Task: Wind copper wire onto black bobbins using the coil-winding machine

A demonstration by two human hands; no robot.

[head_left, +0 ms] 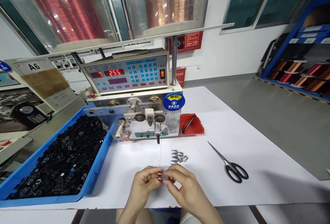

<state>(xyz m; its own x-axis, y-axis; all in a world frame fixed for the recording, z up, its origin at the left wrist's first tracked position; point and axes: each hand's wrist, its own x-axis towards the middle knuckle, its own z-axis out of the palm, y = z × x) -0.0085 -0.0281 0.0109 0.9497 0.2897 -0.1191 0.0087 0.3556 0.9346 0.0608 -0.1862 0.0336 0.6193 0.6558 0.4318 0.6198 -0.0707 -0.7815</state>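
Near the front of the white table, my left hand (144,183) pinches a small copper wire coil (160,175). Meeting it from the right, my right hand (182,183) is closed on a small grey metal piece (165,176) at the coil's side; fingertips partly hide both. A thin wire (161,153) runs from the coil up toward the spindle (158,138) of the winding machine (168,121). Just beyond my right hand lie several small grey metal parts (177,156) in a loose group.
A blue tray (96,172) heaped with small black parts stands at left. Black-handled scissors (233,169) lie at right. A red bin (198,127) holding a dark pen-like tool (188,124) sits beside the machine. Wire spools in clear covers (170,7) hang over the control panel (129,73).
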